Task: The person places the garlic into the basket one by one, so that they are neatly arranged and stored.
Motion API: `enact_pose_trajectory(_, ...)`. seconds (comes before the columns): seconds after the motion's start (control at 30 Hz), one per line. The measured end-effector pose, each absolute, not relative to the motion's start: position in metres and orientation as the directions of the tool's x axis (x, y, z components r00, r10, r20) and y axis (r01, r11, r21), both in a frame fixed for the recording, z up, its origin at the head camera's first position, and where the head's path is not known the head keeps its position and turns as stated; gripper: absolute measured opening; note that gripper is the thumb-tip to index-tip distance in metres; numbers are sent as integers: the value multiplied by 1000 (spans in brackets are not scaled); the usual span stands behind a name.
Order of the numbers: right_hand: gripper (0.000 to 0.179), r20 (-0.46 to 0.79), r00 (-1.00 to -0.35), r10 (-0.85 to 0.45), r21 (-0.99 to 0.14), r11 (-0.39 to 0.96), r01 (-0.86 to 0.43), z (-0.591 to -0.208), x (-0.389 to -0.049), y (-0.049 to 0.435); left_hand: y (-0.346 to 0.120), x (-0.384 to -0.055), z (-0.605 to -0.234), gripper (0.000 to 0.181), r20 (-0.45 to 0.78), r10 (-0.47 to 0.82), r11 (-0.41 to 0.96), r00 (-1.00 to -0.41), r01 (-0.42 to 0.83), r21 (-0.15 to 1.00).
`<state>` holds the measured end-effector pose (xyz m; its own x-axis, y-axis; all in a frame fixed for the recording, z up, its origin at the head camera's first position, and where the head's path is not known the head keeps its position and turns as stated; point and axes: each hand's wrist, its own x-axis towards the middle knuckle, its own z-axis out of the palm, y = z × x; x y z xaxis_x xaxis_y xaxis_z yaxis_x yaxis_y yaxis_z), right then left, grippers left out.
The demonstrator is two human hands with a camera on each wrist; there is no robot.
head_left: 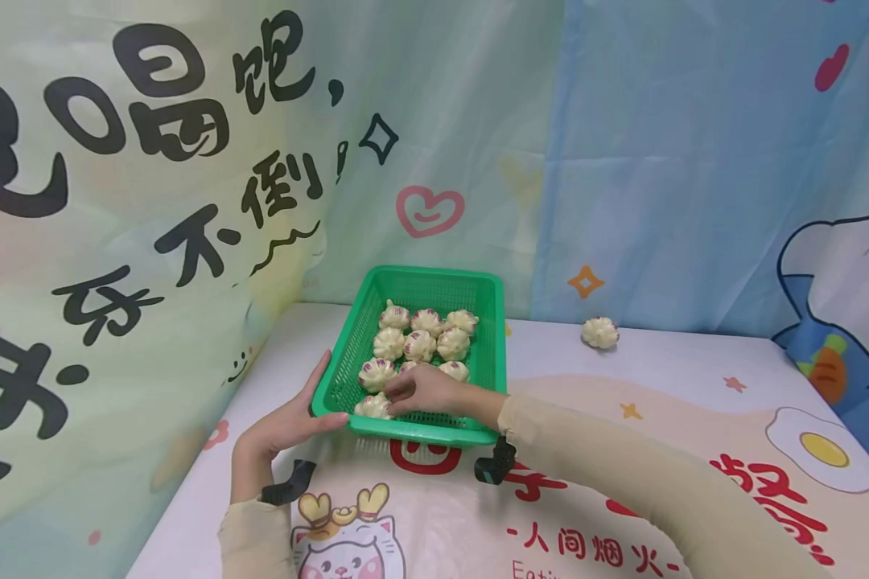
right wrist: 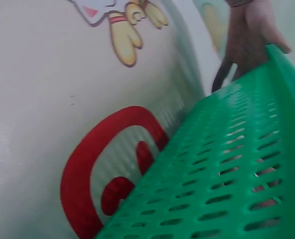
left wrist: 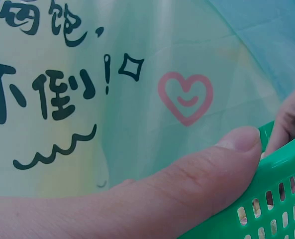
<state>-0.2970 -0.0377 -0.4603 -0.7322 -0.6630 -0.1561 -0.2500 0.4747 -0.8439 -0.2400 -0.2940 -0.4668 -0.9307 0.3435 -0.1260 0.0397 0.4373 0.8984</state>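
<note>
A green perforated plastic basket (head_left: 423, 432) holds several cream garlic bulbs (head_left: 420, 346) with purple streaks. My left hand (head_left: 282, 426) grips its near left corner; the thumb lies over the rim in the left wrist view, and the right wrist view shows the fingers (right wrist: 237, 59) outside the wall. Inside the basket, my right hand (head_left: 430, 390) pinches a garlic bulb (head_left: 372, 407) at the near left. That hand partly covers the bulbs beneath it. In the right wrist view the basket wall (right wrist: 227, 164) hides the right hand's fingers.
One loose garlic bulb (head_left: 600, 333) sits on the table at the back right, near the curtain. A printed cloth (head_left: 586, 482) with red characters covers the table. Printed curtains (head_left: 434, 145) hang behind and to the left.
</note>
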Motion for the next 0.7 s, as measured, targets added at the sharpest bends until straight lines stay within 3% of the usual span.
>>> enact_pose_trajectory(0.17, 46, -142, -749, -647, -888, 417, -193, -448, -299, -21, -291, -239, -468, 101, -124, 338, 454, -933, 47, 890)
enact_pose_trajectory(0.37, 45, -5, -804, -594, -916, 325, -234, -422, -295, 14, -292, -237, -467, 101, -136, 331, 469, -934, 38, 882)
enact_pose_trajectory(0.53, 52, 126, -895, -428, -915, 299, -272, -410, -292, 59, -293, -237, -466, 102, -150, 329, 491, -932, 34, 870)
enact_pose_trajectory(0.7, 57, 220, -961, -170, -906, 329, -266, -413, -292, 114, -292, -236, -467, 102, -135, 339, 483, -931, 49, 874)
